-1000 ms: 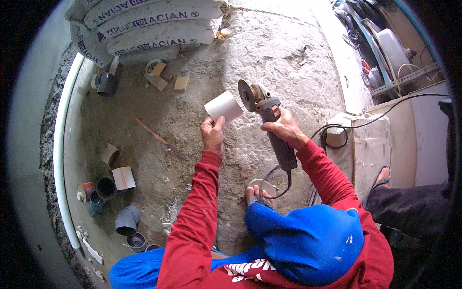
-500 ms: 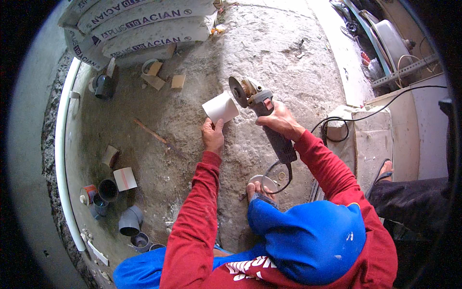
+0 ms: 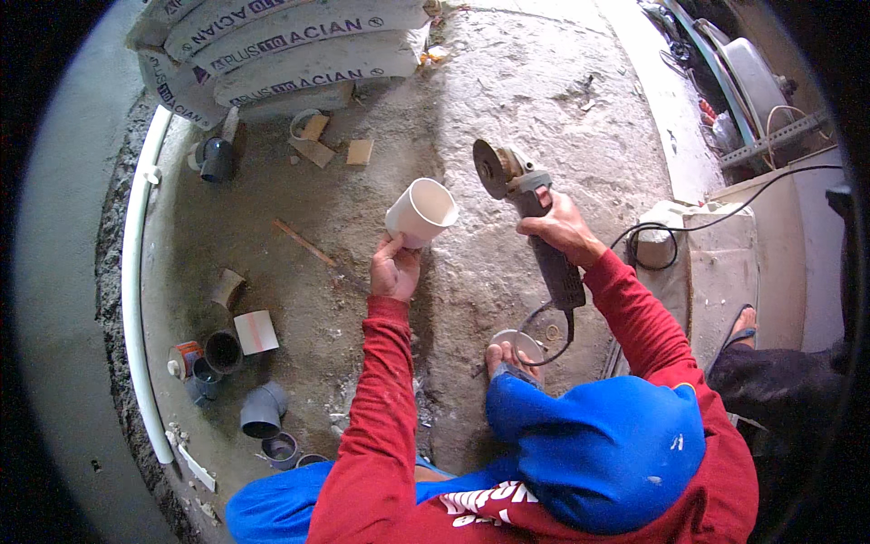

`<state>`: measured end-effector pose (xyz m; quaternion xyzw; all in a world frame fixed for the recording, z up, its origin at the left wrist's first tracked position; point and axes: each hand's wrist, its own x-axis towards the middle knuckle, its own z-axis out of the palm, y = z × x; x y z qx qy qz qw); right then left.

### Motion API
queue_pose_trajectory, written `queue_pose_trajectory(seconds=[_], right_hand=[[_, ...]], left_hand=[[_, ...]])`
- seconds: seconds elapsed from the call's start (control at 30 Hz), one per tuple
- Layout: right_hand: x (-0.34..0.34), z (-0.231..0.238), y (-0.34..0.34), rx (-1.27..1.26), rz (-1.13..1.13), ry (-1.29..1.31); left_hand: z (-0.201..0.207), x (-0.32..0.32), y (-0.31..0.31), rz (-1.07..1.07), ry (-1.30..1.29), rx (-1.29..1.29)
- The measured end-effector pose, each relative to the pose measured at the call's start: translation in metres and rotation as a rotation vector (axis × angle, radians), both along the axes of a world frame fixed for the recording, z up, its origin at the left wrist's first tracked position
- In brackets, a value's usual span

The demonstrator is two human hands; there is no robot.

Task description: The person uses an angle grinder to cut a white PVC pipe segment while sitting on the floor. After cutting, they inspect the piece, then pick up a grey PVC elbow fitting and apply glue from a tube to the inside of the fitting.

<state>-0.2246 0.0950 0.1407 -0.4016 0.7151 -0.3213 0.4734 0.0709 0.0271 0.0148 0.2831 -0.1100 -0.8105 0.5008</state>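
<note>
In front of me, my left hand grips a short white plastic pipe piece by its near end. The pipe is tilted, and its open end shows the hollow inside. To the right, my right hand is wrapped round the body of an angle grinder. The grinder's round cutting disc stands up at the far end, apart from the pipe. Whether the disc is turning, I cannot tell. A black cord runs from the grinder's near end.
Stacked white sacks lie at the far left. Grey pipe fittings and a pipe offcut sit on the floor at left, beside a long white pipe. Another person's foot is at right, near a dusty block.
My left hand has turned the pipe piece so its open end faces up toward me. The grinder and pipe are farther apart now. The whole view has shifted slightly.
</note>
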Motion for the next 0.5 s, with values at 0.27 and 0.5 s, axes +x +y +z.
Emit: queue_pose_trajectory(seconds=[0.27,0.5], right_hand=[[0.0,-0.002,0.001,-0.021,-0.044,0.011],[-0.006,-0.002,0.006,-0.036,-0.051,0.005]], left_hand=[[0.001,-0.011,-0.01,0.076,-0.128,-0.019],[-0.008,-0.039,-0.001,-0.125,-0.872,-0.301]])
